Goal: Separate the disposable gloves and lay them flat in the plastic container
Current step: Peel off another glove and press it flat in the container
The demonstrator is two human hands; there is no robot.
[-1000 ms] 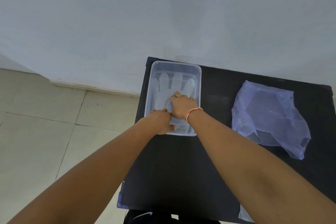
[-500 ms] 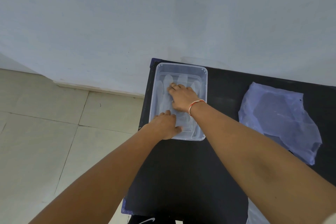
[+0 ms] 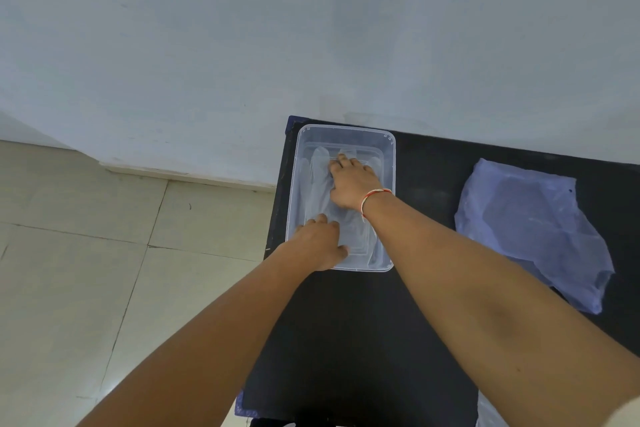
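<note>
My left hand (image 3: 320,241) lies flat, fingers spread, pinning the glove (image 3: 318,184) at the plastic container's (image 3: 389,163) near end. Its long axis runs away from me, so my right hand (image 3: 349,184), palm open and nearer the glove's fingers, presses it flat. Gripping nothing.

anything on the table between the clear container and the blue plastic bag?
Nothing. In the head view, the stretch of black table between the plastic container and the blue plastic bag is bare; only the right forearm crosses above its near part.

Soft even daylight — sharp, wide-angle edge stretch.
</note>
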